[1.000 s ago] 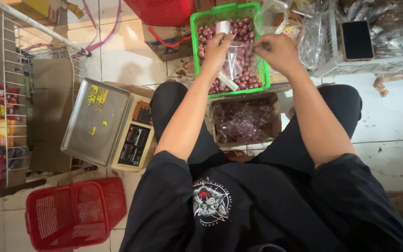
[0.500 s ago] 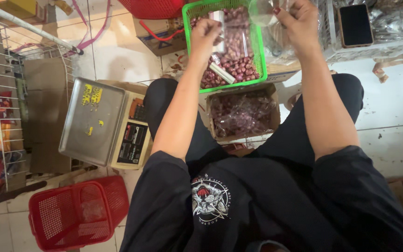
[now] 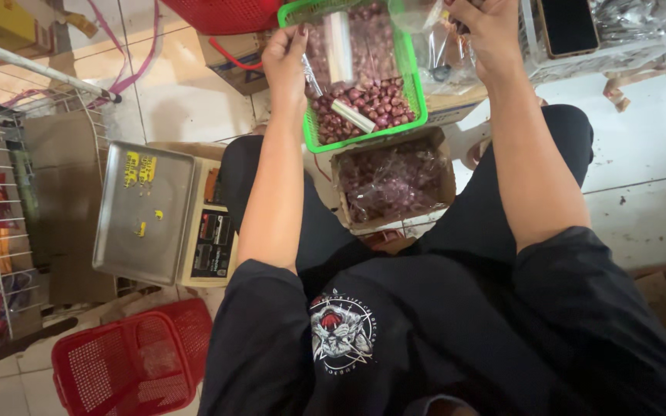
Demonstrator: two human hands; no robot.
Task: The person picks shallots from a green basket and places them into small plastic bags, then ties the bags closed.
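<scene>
Clear plastic bag (image 3: 333,54) hangs from the left hand (image 3: 287,58), which pinches its upper edge with closed fingers at the far left rim of the green basket (image 3: 418,96). Its long axis runs down and toward the person, so the open mouth is up by the fingers and the lower end lies over the shallots (image 3: 364,100) heaped in the basket. It is thin, glossy and see-through, with the reddish-purple bulbs showing through it. The right hand (image 3: 487,35) is across the basket at its far right corner, closed on a second crumpled clear bag (image 3: 433,46), so the left hand is the nearer one. Just below the basket sits a cardboard box (image 3: 391,181) of more shallots between the knees. A metal-topped scale (image 3: 144,212) stands on the floor to the left, with a red basket (image 3: 129,366) nearer still.
</scene>
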